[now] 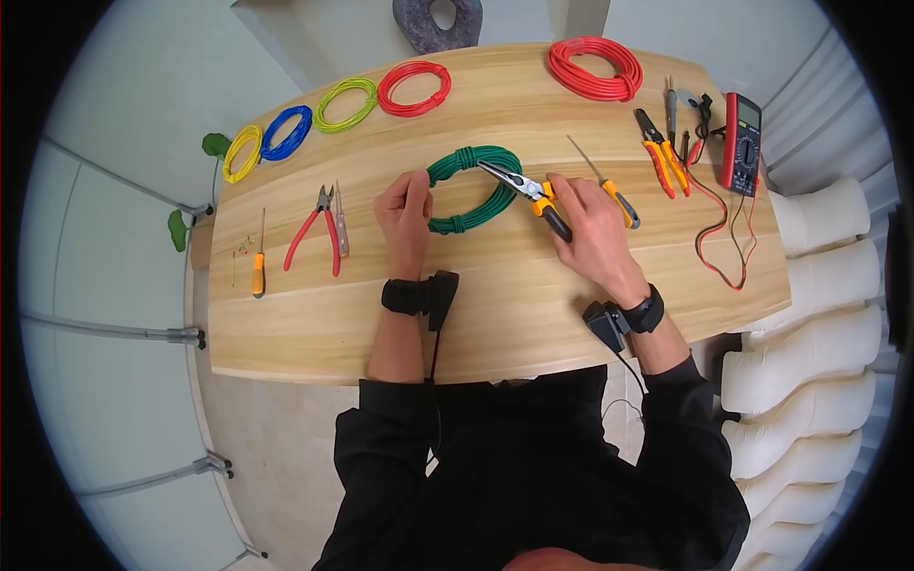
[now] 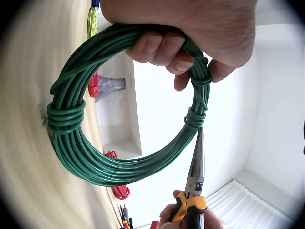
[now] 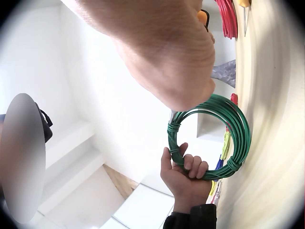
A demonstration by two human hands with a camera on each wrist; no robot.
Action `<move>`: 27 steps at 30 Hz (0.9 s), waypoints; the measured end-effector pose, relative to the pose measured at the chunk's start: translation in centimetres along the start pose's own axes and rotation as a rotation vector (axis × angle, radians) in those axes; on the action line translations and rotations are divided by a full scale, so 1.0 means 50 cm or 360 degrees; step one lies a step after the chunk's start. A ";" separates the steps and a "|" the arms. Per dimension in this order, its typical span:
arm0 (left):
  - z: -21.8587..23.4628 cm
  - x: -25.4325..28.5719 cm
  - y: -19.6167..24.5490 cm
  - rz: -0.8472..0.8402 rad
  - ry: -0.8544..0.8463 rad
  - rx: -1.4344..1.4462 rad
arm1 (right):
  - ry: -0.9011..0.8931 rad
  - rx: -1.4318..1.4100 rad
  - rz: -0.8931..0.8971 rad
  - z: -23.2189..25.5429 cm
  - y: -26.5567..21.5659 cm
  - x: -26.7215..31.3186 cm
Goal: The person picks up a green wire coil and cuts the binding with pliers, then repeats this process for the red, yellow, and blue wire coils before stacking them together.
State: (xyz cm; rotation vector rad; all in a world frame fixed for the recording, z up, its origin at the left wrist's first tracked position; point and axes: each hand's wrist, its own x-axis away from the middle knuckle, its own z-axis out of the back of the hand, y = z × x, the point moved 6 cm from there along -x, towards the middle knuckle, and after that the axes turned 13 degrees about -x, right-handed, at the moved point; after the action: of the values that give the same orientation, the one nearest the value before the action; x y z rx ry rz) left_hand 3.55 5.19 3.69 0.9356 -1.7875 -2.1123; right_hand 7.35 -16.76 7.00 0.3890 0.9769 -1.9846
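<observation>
My left hand (image 1: 407,217) grips a coil of green wire (image 1: 461,225) by its left side, fingers curled through the ring. The coil is held upright, its lower edge close over the tabletop. In the left wrist view, several wrapped turns (image 2: 194,118) bind the coil. My right hand (image 1: 598,226) holds long-nose pliers (image 1: 522,184) by their orange and black handles. The narrow pliers tips point at the coil, right at the edge of those wrapped turns. In the right wrist view, my right hand hides most of the pliers.
Behind lie yellow, blue, lime and red wire coils (image 1: 415,88), plus a larger red coil (image 1: 595,68). Red-handled cutters (image 1: 314,228) and screwdrivers lie left; a screwdriver (image 1: 619,202), wire strippers (image 1: 662,157), soldering iron (image 1: 672,109) and red multimeter (image 1: 744,147) with leads lie right.
</observation>
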 end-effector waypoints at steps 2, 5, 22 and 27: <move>0.000 0.001 0.002 -0.0014 0.0002 -0.0013 | -0.0021 -0.0004 -0.0028 0.000 -0.002 0.001; 0.000 0.002 0.005 -0.0024 0.0003 -0.0023 | -0.0053 -0.0044 -0.0063 -0.001 0.000 0.003; 0.004 0.001 0.000 -0.0010 0.0033 -0.0006 | -0.0308 -0.0659 -0.0340 -0.002 0.004 0.000; 0.004 0.001 -0.002 0.0021 0.0046 0.0012 | -0.0506 -0.0913 -0.0709 -0.013 0.021 0.009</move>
State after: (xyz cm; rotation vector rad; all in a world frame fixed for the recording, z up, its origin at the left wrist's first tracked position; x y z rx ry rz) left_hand 3.41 5.33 3.57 0.9488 -1.7842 -2.0750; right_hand 7.86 -16.86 5.80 -0.4845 1.4402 -1.9433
